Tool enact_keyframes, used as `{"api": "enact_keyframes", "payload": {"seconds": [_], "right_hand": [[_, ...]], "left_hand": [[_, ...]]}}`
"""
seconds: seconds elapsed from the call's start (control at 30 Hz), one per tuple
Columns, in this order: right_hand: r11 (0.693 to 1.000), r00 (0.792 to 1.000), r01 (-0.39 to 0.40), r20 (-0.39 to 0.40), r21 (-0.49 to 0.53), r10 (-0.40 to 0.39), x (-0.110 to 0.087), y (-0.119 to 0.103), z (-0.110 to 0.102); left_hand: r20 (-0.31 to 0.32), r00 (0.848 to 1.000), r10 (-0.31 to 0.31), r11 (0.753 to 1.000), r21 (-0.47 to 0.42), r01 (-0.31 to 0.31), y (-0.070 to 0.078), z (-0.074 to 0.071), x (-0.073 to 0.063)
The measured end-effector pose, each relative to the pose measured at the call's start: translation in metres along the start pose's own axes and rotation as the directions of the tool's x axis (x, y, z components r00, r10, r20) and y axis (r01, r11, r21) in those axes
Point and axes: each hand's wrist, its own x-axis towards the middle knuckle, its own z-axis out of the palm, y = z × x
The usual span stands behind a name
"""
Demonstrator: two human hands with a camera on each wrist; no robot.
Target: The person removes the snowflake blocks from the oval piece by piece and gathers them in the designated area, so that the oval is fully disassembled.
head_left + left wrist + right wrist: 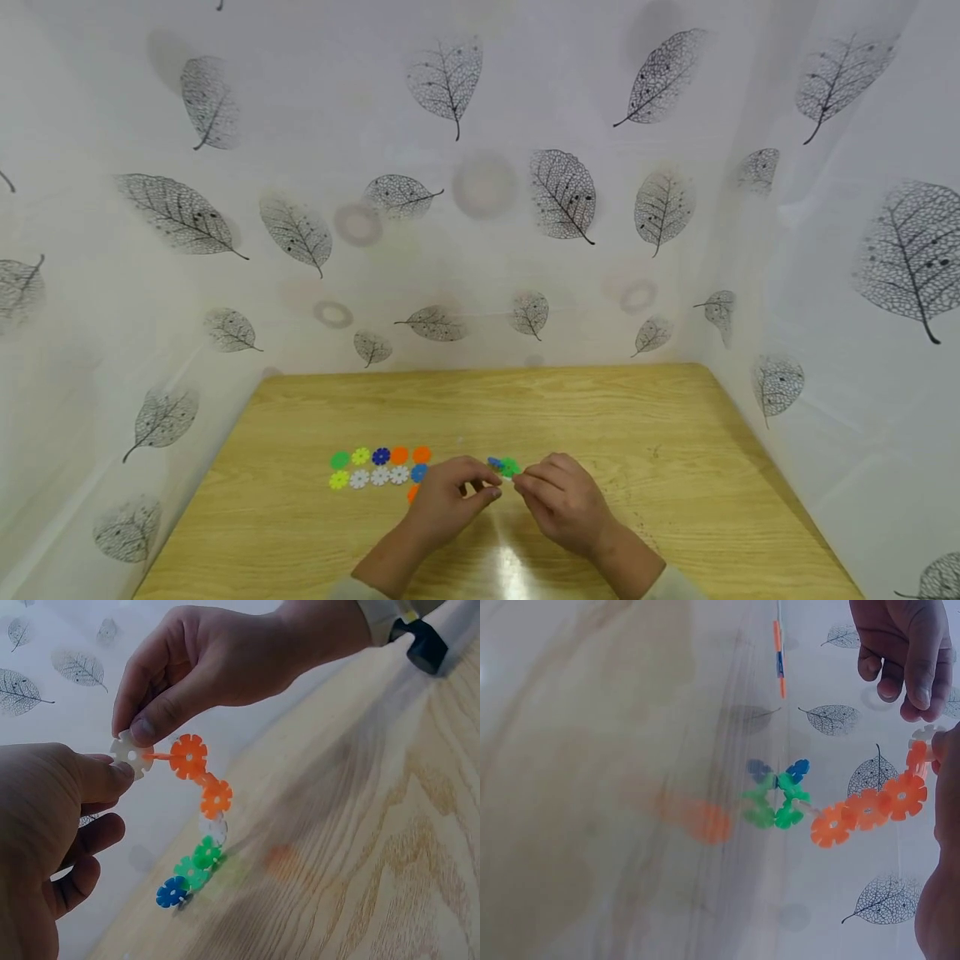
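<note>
My right hand (566, 504) pinches a white notched plastic disc (124, 748) between thumb and fingers, above the table. From this disc a linked chain hangs: several orange discs (867, 808), a white one, then green discs (788, 817) and a blue disc (172, 891) at the low end. My left hand (450, 500) is beside the white disc, fingers loosely bent. Its thumb overlaps the disc in the left wrist view, but a small gap shows in the right wrist view. In the head view the hands hide most of the chain's upper part.
Loose discs lie in rows left of my left hand, among them a light green disc (341, 460), a dark blue disc (381, 456) and a white disc (359, 478). They rest on a wooden table (600, 408). A leaf-patterned curtain (480, 258) encloses its back and sides.
</note>
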Motion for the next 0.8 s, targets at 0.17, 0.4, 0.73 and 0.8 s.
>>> {"api": "enact_keyframes", "payload": {"seconds": [0.17,0.4,0.73,0.8], "right_hand": [[1.000,1.000,0.022,-0.014,0.007,-0.022,0.0025,-0.0005,-0.0003],[1.000,0.999,0.026,-0.018,0.010,-0.026,0.0034,-0.0013,0.0001],[0.999,1.000,0.031,-0.006,0.015,-0.031,0.0046,-0.0041,0.0010],[0.999,0.999,0.040,-0.012,0.017,-0.040,0.0056,-0.0047,0.0016]], "left_hand": [[0.016,1.000,-0.002,1.000,-0.009,0.003,0.0003,0.0023,0.0000],[0.012,1.000,-0.002,1.000,0.000,0.002,0.0008,0.0042,-0.0005],[-0.032,0.999,0.018,1.000,-0.002,-0.018,0.0010,0.0049,0.0017],[-0.036,0.999,0.036,0.999,-0.010,-0.036,0.0000,0.0054,0.0021]]}}
